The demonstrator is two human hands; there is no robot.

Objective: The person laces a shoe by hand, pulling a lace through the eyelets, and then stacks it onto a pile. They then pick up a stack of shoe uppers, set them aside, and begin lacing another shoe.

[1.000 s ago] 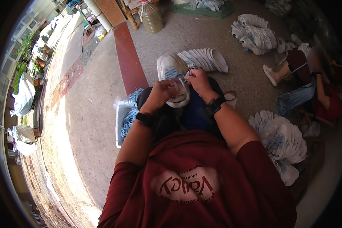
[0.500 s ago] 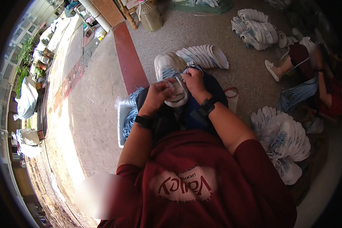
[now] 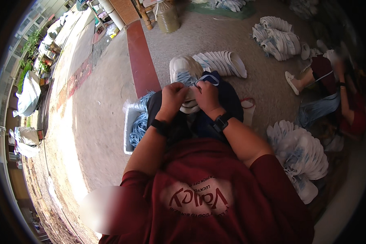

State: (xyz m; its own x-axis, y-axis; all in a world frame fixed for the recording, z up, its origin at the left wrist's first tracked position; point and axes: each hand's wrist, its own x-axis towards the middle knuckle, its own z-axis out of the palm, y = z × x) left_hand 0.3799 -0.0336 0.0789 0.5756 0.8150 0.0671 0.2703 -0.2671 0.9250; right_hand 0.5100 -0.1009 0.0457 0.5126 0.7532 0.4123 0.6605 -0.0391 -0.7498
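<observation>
A white sneaker [image 3: 185,65] rests in my lap, its toe pointing away from me. A light blue shoelace [image 3: 184,77] runs across its front. My left hand [image 3: 173,99] is closed at the left side of the lacing, its fingertips pinched on the lace. Opposite it, my right hand [image 3: 207,96] is also closed, pinching the lace at the right side; a pale blue loop lies just beyond its knuckles. Both hands are close together over the shoe's opening and hide much of the tongue. The lace ends between my fingers are hard to see.
A white bin [image 3: 129,134] of blue laces stands by my left leg. A row of nested white shoes [image 3: 223,63] lies beyond my knee. More shoe piles [image 3: 299,148] sit to the right, near another person [image 3: 329,77]. A large jug [image 3: 166,18] stands ahead.
Both hands have drawn in over the shoe's opening, and my left fingers have curled closed. The whole view has shifted slightly.
</observation>
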